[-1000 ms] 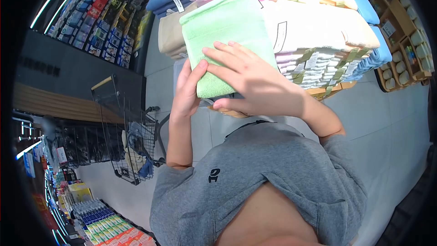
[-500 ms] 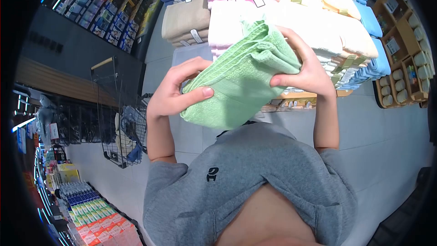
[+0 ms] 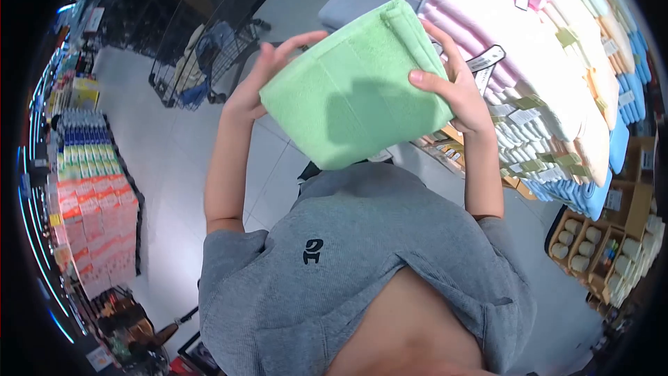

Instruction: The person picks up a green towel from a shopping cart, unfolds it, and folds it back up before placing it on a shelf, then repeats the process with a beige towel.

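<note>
— two hands on one thing in the head view: the left hand (image 3: 259, 90) and the right hand (image 3: 456, 97) hold a folded green towel (image 3: 351, 94) up between them, in front of the chest.

— how are the fingers set?

— left fingers (image 3: 296, 42) curl over the far top corner, clenched on the cloth. the right fingers (image 3: 423, 78) press on the near face, the rest of that hand wrapped behind the edge. both are grasping the towel, neither released.

— where is it against the rest?

— in the air, clear of everything, tilted with its flat face toward the camera. just to the right is the display of stacked towels (image 3: 557, 76), pink, cream and blue, with paper tags. a wire shopping cart (image 3: 202, 63) stands well apart on the floor to the left, shelves of packets (image 3: 83, 188) beyond.

— which step, would you say?

— i judge it a look-over of the folded towel. the next move calls for a firm two-sided hold so the folds stay together, wherever it goes.
</note>
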{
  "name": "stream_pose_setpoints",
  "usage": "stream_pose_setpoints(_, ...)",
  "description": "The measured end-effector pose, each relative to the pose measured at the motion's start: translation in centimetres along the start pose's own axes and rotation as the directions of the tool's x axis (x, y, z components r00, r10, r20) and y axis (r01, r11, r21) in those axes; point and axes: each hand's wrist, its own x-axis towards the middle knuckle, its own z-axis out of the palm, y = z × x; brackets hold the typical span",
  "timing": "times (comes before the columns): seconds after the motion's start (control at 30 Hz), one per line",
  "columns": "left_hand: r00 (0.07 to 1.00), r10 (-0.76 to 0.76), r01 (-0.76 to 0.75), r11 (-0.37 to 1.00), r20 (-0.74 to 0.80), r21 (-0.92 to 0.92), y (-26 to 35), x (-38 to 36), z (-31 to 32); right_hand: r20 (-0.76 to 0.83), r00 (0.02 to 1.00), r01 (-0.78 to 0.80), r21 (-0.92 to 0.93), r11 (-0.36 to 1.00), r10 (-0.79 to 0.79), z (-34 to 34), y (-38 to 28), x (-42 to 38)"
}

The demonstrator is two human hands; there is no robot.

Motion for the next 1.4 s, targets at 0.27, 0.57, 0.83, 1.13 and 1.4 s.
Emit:
stream_pose_setpoints(0.27,0.887,-0.074,-0.012,0.983,-0.456,-0.183,-3.8,-7.9,-5.2,0.151,0.830,-0.558,0.265,0.787,0.537,5.7,9.0,9.3)
stream_pose_setpoints(0.57,0.766,-0.248,0.059,0.946,-0.593,-0.320,-1.9,-11.7,-20.6,0.015,0.821,-0.569,0.102,0.816,0.571,18.7,14.1,19.0)
stream_pose_setpoints(0.83,0.757,-0.283,0.054,0.926,-0.589,-0.375,-1.6,-9.6,-30.0,-0.058,0.823,-0.556,0.121,0.823,0.565,21.9,15.7,24.8)
stream_pose_setpoints(1.13,0.768,-0.310,0.065,0.908,-0.560,-0.413,3.7,-2.2,-35.9,-0.155,0.749,-0.579,0.320,0.750,0.644,18.7,18.3,35.1)
stream_pose_setpoints(1.4,0.817,-0.125,0.124,0.991,-0.563,-0.039,8.7,6.7,-41.7,-0.035,0.827,-0.471,0.501,0.726,0.561,15.4,18.3,45.6)
